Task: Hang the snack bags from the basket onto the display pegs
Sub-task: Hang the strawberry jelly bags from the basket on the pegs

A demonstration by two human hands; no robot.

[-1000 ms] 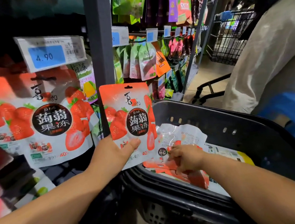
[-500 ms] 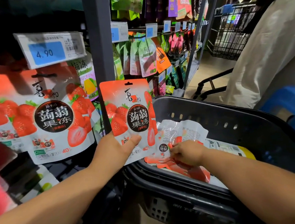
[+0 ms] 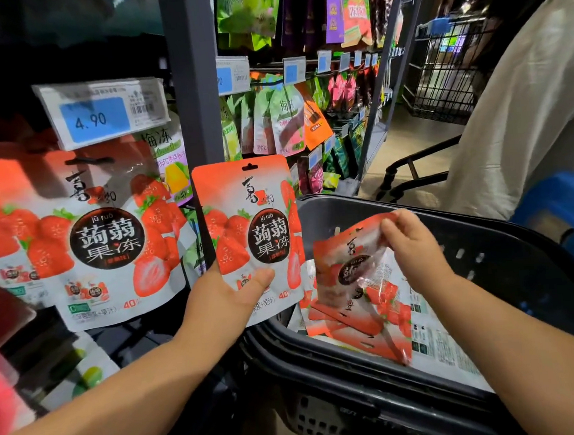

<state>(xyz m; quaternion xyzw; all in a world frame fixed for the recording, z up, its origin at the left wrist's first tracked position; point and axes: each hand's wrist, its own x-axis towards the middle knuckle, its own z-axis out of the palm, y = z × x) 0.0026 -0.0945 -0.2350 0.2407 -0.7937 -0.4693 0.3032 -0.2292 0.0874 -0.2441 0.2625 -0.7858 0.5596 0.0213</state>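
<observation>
Left hand gripping bag, right hand pinching pouch

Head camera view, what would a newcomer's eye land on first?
The bright red strawberry bag held upright at centre by the left hand stands out first. Just right of it, the right hand pinches a second bag by its top over the black basket. At left, a matching bag hangs under a blue 4.90 price tag.
</observation>
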